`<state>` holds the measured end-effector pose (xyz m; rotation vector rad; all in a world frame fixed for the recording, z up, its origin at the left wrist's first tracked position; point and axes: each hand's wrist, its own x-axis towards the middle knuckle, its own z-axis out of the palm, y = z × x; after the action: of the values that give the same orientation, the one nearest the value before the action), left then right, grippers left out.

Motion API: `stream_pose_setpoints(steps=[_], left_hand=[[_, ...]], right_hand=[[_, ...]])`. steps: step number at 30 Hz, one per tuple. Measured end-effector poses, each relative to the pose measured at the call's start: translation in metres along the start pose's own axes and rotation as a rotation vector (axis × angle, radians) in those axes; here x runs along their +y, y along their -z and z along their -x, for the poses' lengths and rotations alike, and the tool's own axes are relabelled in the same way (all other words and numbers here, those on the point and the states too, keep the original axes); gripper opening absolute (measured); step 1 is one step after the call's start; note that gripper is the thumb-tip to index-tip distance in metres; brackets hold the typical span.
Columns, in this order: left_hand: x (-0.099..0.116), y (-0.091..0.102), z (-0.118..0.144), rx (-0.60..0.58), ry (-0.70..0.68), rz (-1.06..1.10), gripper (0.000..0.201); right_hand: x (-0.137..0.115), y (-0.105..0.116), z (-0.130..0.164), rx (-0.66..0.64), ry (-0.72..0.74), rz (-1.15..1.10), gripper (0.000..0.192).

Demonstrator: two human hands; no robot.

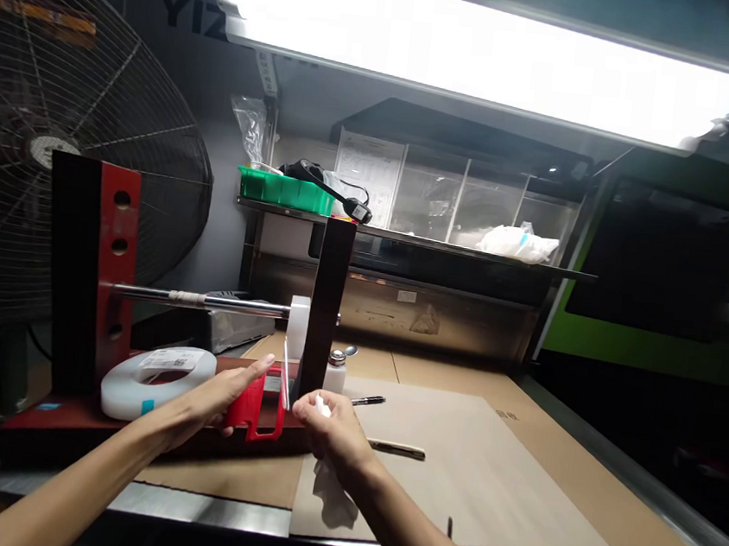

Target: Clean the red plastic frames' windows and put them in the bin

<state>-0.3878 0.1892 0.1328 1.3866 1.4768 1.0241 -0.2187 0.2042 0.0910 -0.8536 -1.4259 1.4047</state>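
From the head view we see our left hand (221, 397) laid open-palmed against the side of a small red holder (254, 409), thumb and fingers spread along it rather than clenched. The holder stands at the front of a red frame (87, 279) that carries a steel rod (205, 300) between a red upright and a dark post (326, 304). A thin white strip (285, 375) runs down beside that post to the holder. Our right hand (331, 430) is closed around a white cloth (333, 494), whose loose end hangs below the wrist, and it sits just right of the strip. A white tape roll (158, 377) lies on the frame's base by our left wrist. Behind our right hand stand a small white bottle (335, 371) and a black pen (367, 401), and a flat stick (398, 450) lies on the cardboard-covered surface (512, 480). A large fan (58, 145) stands at the left.
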Motion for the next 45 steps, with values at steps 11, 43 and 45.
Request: stream_pose_setpoints(steps=[11,43,45], left_hand=[[0.008,-0.019,-0.008,-0.046,0.042,-0.057,0.043],[-0.002,-0.017,-0.010,-0.113,-0.079,-0.039,0.047],[-0.001,-0.016,-0.009,-0.110,-0.075,-0.036,0.046]], right_hand=[[0.003,0.011,0.028,0.046,-0.067,0.088,0.018],[0.024,0.025,0.030,-0.013,0.745,1.203,0.056],[0.030,0.026,0.031,-0.029,0.832,1.430,0.066]])
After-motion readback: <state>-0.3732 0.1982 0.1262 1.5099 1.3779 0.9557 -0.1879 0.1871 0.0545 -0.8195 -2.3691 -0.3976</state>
